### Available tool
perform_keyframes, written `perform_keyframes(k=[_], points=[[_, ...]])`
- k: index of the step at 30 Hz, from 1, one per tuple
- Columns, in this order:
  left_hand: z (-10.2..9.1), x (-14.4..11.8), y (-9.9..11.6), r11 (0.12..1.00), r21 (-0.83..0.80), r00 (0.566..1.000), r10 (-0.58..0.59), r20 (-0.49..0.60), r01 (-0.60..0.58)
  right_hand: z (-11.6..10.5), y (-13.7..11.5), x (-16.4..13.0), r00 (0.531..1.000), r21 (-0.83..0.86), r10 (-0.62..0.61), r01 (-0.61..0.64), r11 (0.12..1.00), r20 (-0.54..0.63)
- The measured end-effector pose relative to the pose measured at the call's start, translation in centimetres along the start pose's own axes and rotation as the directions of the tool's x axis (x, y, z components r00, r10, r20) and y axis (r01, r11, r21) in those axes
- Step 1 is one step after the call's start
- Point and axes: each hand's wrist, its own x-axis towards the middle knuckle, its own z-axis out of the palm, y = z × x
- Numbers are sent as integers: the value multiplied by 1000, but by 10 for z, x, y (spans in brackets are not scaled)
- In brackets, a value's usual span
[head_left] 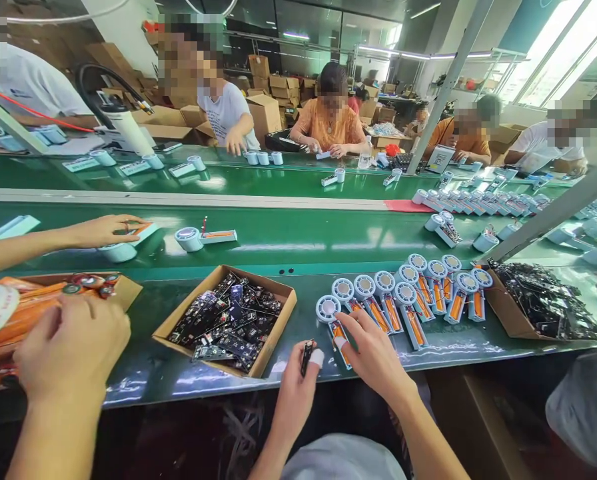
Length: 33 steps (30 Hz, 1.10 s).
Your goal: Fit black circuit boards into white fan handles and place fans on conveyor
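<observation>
In my left hand (294,380), a small black circuit board (307,357) stands between thumb and fingers; a white cover wraps one fingertip. My right hand (371,347) has its fingers on the nearest light-blue handheld fan (328,308), gripping around its handle, which is partly hidden. This fan lies at the left end of a group of similar open-backed fans (384,283) with orange battery cells in their handles. Left of my hands sits a cardboard box (273,347) full of black circuit boards (228,317).
At the left, a co-worker's hands (73,340) work near a box of orange cells (33,307) and over the green conveyor belt (288,240). One fan (188,239) lies on the belt. Another box of boards (548,300) is at right, near a slanted metal post (553,207). People sit opposite.
</observation>
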Motion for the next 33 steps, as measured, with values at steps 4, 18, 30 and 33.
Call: perform_keyframes(k=[4,18,30,33], points=[[10,16,5,980,162,990,96,107,-113,14,10,12,1000,59,-30,30,998,2],[22,41,19,906,218,931,340,132,-362,37,28,2,957,685,286,-178,706,-46],[11,35,-6,996,-53,995,-69,72,73,33,5,0,974,134,-213,222,966,-79],[10,36,-5,997,-45,995,-65,71,68,38,12,0,981,167,-178,189,968,-79]])
